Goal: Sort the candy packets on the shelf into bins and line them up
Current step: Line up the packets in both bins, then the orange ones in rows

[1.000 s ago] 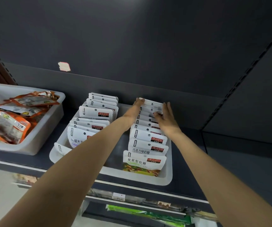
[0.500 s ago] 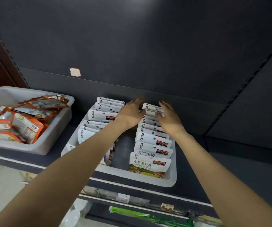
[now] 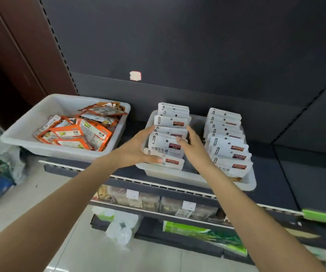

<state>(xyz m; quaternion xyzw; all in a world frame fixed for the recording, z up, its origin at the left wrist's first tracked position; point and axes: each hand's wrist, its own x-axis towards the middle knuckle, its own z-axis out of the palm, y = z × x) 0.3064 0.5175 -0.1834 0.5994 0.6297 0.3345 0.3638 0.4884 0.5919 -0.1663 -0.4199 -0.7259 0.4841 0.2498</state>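
1. Straightening is the step in hand, as I judge it: both hands work on the left row of white candy packets [image 3: 169, 134] inside the white bin [image 3: 251, 180], which sits on the dark shelf [image 3: 272, 185].
2. Left hand [image 3: 136, 152] cups the outer side of that row near its front. Its fingers lie along the packet edges and its thumb hooks across the face of a front packet, so it has a loose hold on the stack.
3. Right hand [image 3: 192, 146] sits on the inner side of the same row, in the gap between the two rows. Its fingers are fairly straight and press flat against the packet edges; it grips nothing.
4. Second row of packets [image 3: 228, 138] stands at the bin's right side, apart from both hands, and already looks even.
5. Both forearms reach up and forward to the bin, converging on the left row.
6. Next move probably calls for squeezing the row square between the palms and tipping the front packets upright, gently, since thin pouches slide and topple.
7. Orange packets [image 3: 75, 132] lie jumbled in another white tub [image 3: 20, 142] left of the bin, seemingly still unsorted.
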